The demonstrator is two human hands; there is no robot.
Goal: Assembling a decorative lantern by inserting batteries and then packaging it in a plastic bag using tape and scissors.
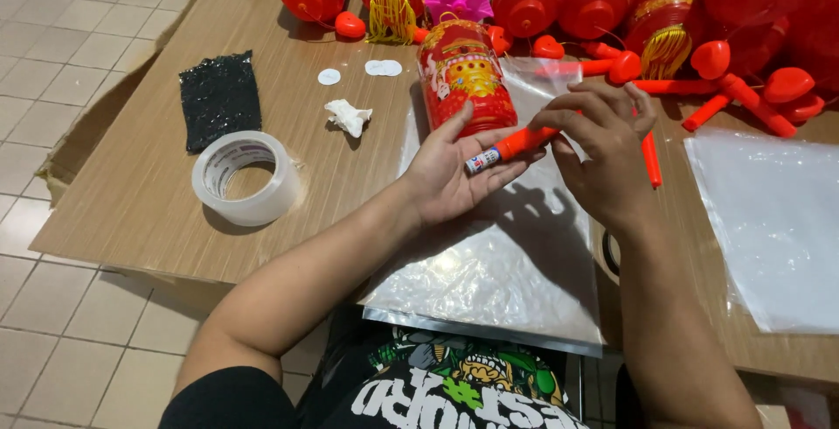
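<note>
**Orange stick across left palm**

Orange stick [511,147] lies on open left hand [454,176], long axis from 8 to 2 o'clock. Right hand [599,145] pinches its upper end, fingers curled. Red lantern [466,75] at 12 o'clock; tape roll [246,177] at 9, well apart.

Glossy red plastic lantern [466,84] on crinkly clear plastic bag [498,263], matt wood-grain table [131,193], shiny tape roll [246,177].

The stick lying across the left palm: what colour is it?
Orange stick, with a white labelled end; clearest in the head view, resting across the left hand.
</note>
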